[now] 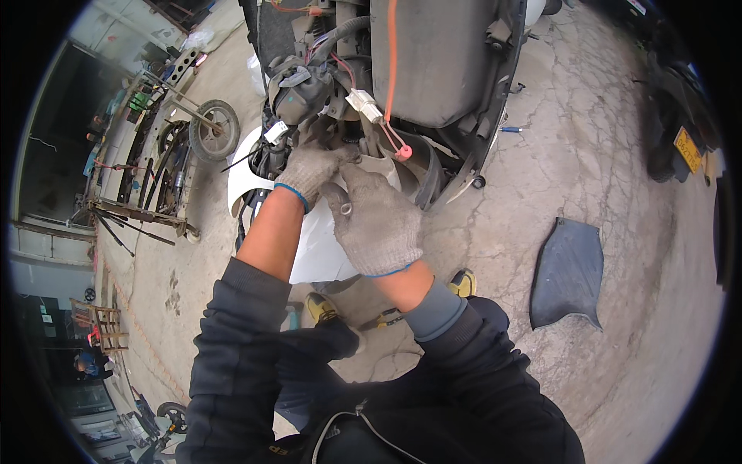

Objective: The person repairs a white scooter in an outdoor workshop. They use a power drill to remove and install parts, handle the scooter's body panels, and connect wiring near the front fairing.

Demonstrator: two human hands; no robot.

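Observation:
The opened front of a scooter point(309, 97), with bare wiring and dark plastic parts, lies ahead of me. My left hand point(313, 164), in a grey knitted glove with a blue cuff, reaches in among those parts; its fingertips are hard to make out there. Close beside it, my right hand point(380, 220), gloved alike, has its fingers curled in. A small grey ring-shaped end point(345, 208) shows at its curled fingers; the rest of that piece is hidden. Below both hands is a white body panel point(321, 247). A white connector point(364, 105) hangs on wires just above them.
An orange cable point(392, 58) runs down over the grey plastic bin point(433, 69). On the concrete at right lie a dark rubber mat-like piece point(568, 271) and a blue pen-like item point(512, 129). A metal rack with parts point(147, 185) and a wheel point(214, 130) stand at left.

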